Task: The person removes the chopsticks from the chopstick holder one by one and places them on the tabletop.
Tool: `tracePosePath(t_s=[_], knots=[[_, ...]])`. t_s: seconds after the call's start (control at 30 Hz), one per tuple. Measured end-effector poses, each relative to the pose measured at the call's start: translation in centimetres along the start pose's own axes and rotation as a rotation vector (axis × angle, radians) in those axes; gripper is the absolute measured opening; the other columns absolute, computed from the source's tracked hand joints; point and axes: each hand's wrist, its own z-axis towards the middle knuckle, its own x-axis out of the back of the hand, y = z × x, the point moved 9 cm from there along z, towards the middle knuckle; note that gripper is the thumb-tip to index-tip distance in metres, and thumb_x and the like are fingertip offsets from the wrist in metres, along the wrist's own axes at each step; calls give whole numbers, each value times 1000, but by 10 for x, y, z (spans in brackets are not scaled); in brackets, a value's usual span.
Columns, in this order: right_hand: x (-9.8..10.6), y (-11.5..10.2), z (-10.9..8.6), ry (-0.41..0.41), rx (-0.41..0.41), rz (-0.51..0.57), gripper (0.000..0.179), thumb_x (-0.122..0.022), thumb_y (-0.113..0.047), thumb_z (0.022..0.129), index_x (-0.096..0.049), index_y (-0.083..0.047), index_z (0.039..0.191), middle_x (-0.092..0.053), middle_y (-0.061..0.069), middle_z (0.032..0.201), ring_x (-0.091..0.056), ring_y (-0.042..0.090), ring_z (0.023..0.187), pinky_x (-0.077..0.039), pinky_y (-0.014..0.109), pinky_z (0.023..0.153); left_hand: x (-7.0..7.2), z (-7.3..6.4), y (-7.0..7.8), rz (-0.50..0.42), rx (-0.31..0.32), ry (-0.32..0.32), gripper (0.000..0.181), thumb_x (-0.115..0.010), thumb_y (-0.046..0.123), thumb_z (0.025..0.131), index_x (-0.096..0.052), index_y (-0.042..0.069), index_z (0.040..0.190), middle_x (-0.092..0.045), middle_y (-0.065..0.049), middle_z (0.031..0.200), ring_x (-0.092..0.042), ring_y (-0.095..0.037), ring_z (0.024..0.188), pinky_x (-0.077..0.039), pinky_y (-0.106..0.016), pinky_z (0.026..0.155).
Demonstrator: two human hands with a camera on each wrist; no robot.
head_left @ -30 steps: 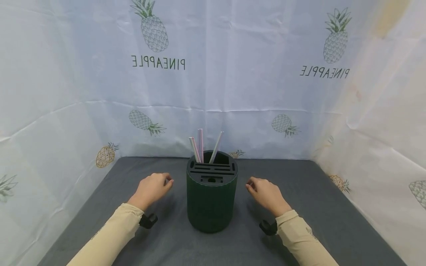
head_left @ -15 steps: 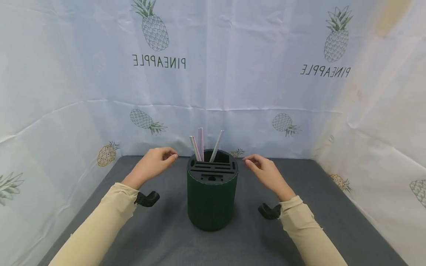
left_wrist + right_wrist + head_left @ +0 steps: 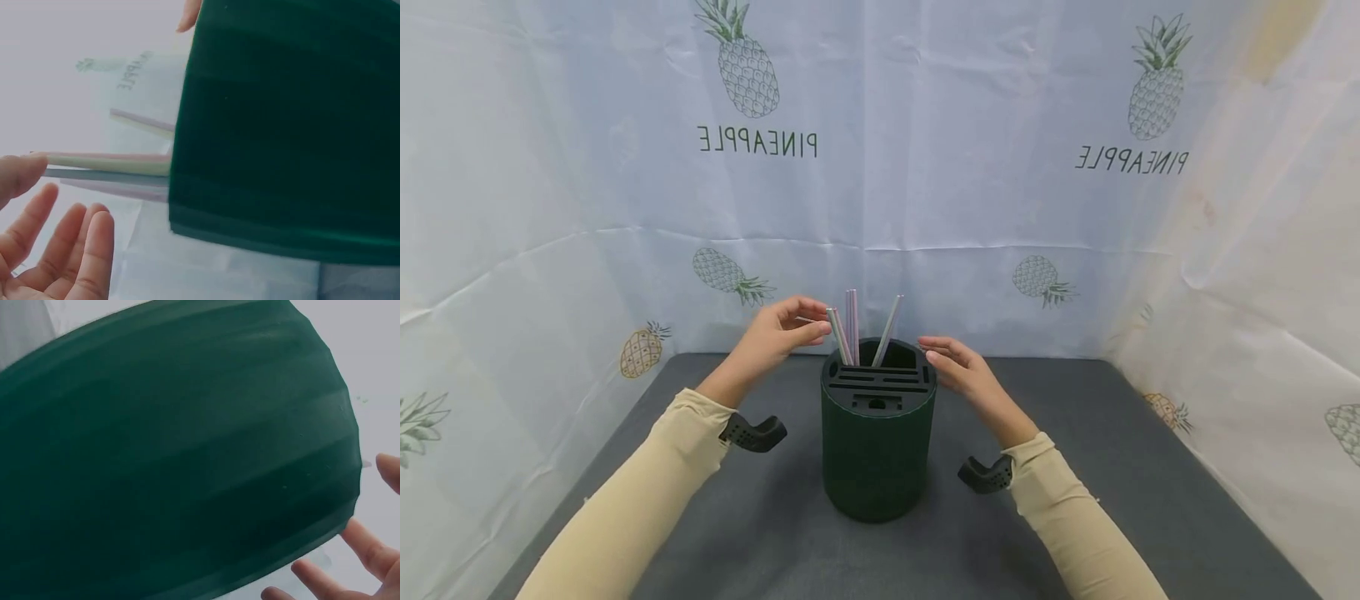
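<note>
A dark green round desk organizer (image 3: 875,462) with a black slotted top stands upright on the grey table. Slim pale pink, green and lilac sticks (image 3: 853,321) lean in its rear opening. My left hand (image 3: 763,337) is raised at the organizer's left, thumb and index fingertips right at the leftmost sticks. In the left wrist view the thumb (image 3: 19,178) overlaps the tips of the sticks (image 3: 119,164), and the other fingers are spread. On the other side, my right hand (image 3: 966,375) has its relaxed fingers at the upper right rim; its fingers (image 3: 369,547) show beside the green wall in the right wrist view.
Behind and on both sides hangs a white curtain (image 3: 955,192) printed with pineapples. A grey cloth (image 3: 1075,433) covers the table. Black wrist devices (image 3: 756,435) stick out below both cuffs.
Both hands have risen and come inward toward the organizer's top, the left to the sticks, the right to the rim. The organizer and the sticks stay in place.
</note>
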Motion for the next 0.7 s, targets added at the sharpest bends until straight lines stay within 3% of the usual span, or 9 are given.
tracePosePath(t_s=[0.3, 0.7], knots=[[-8, 15, -4, -8, -93, 56, 52, -63, -31, 95, -46, -18, 143, -27, 4, 157, -26, 30, 145, -29, 61, 113, -7, 1, -11, -120, 28, 2, 29, -64, 9, 94, -54, -1, 119, -61, 2, 105, -64, -12, 98, -54, -38, 96], [-10, 17, -7, -8, -99, 88, 53, -62, -27, 96, -43, -17, 145, -22, 7, 159, -21, 29, 147, -28, 61, 114, -14, 1, -19, -166, 48, -3, 18, -65, 7, 92, -58, 6, 108, -63, 6, 98, -64, -9, 93, -56, -31, 91]])
